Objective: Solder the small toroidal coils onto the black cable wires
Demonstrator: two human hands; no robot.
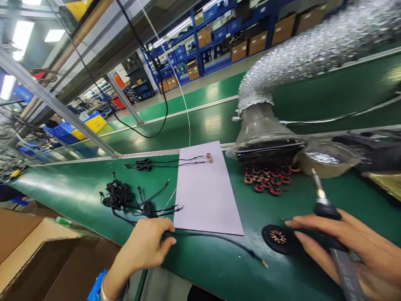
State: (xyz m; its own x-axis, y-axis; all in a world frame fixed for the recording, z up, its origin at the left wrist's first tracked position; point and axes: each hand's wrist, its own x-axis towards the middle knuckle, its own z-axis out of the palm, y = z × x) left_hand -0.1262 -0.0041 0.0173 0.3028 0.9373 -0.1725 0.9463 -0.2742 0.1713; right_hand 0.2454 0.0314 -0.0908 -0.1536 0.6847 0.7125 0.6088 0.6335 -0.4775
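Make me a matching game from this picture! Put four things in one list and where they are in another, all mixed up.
Things:
1. left hand
2. right hand
3. pile of coils
4. pale sheet

Where:
A. holding a soldering iron
B. under the ends of two thin wires
C. below the end of the silver hose
D. on a black wire

Pairs: 1-D, 2-A, 3-C, 4-B

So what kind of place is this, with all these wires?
It looks like a factory workshop for electronics: there's a soldering iron in the right hand, a pile of wire-wound coils, and blue shelves of cardboard boxes behind.
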